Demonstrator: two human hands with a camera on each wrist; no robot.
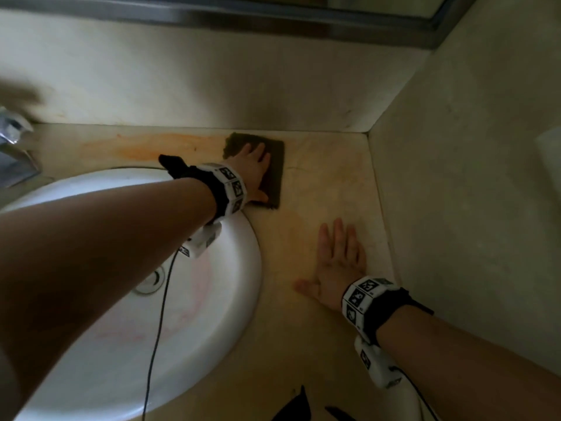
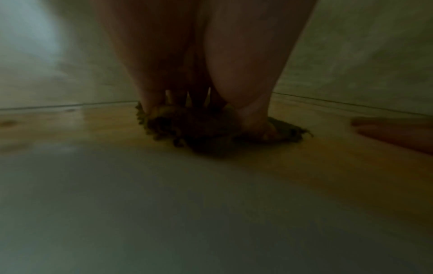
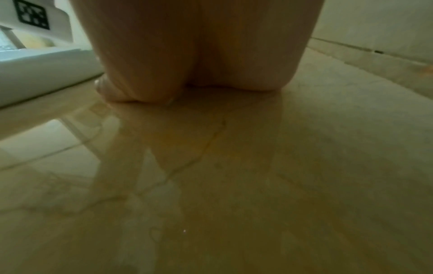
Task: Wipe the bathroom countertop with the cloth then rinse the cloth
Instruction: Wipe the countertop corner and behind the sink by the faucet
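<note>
A dark green cloth (image 1: 274, 165) lies flat on the beige countertop (image 1: 328, 183) near the back wall, right of the sink. My left hand (image 1: 253, 168) presses down on it with straight fingers; the left wrist view shows the cloth (image 2: 288, 131) bunched under the palm (image 2: 246, 64). An orange stain (image 1: 158, 147) runs along the counter to the left of the cloth. My right hand (image 1: 337, 262) lies flat on the bare counter nearer to me, fingers spread, holding nothing; the right wrist view shows its palm (image 3: 199, 46) down on the glossy countertop (image 3: 234, 176).
A white round sink (image 1: 212, 314) with a drain (image 1: 151, 282) fills the lower left, and a chrome tap (image 1: 15, 153) stands at the far left. Walls close the counter at the back and the right (image 1: 455, 177). A cable (image 1: 158, 329) hangs from my left wrist over the sink.
</note>
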